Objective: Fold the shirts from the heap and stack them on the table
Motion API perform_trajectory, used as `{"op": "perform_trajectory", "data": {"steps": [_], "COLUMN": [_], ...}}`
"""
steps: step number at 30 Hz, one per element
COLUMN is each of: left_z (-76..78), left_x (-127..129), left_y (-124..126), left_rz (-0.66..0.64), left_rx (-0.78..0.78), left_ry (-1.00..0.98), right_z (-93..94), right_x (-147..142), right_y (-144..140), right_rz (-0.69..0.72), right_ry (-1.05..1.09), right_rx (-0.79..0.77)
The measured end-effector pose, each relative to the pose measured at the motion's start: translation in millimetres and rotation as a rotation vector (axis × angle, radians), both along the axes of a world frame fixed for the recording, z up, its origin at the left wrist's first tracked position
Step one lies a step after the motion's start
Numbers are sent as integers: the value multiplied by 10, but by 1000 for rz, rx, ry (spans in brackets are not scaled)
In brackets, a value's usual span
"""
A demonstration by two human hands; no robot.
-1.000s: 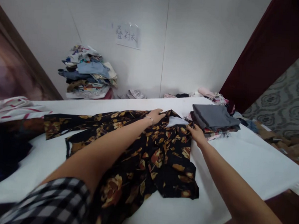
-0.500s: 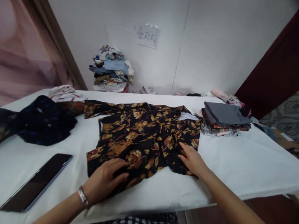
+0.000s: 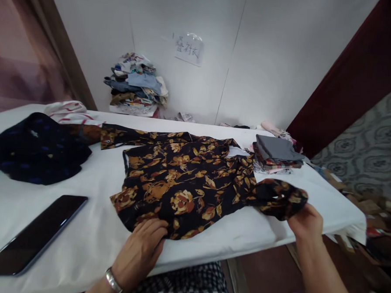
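Floral shirt point(image 3: 183, 185), frame centre: thin, limp, light. L hand point(image 3: 140, 250) flat, pinning hem; R hand point(image 3: 304, 222) pinched on sleeve point(image 3: 280, 197) end. Best held at seams/cuffs.

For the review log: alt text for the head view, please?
A black floral shirt lies spread on a white table; the left hand presses its near hem, and the right hand holds one sleeve out sideways. A dark phone lies left.

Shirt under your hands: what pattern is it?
The shirt is black with gold and rust flowers and leaves, seen clearly in the head view.
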State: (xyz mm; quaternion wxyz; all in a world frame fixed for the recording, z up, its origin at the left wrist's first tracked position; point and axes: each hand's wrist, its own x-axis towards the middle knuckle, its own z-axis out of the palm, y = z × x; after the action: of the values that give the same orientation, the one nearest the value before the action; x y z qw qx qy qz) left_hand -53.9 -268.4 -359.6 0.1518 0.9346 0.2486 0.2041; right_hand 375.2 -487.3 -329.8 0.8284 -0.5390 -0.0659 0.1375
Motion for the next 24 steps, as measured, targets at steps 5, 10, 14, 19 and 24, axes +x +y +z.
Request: {"op": "perform_trajectory", "data": {"steps": [5, 10, 14, 19, 24], "left_z": [173, 157, 105, 291, 436], "left_x": [-106, -42, -14, 18, 248], "left_y": [-88, -283, -308, -302, -397], "left_rz": [-65, -124, -118, -80, -283], "left_rx": [-173, -292, -420, -656, -831], "left_ry": [-209, -76, -86, -115, 117], "right_z": [-44, 38, 149, 645, 1184], "right_x": [-124, 54, 163, 270, 303], "right_y": [-189, -299, -267, 142, 729], "right_rz": [-41, -224, -273, -225, -172], "right_ry": [42, -68, -94, -110, -268], "right_rx": [-31, 60, 134, 254, 341]}}
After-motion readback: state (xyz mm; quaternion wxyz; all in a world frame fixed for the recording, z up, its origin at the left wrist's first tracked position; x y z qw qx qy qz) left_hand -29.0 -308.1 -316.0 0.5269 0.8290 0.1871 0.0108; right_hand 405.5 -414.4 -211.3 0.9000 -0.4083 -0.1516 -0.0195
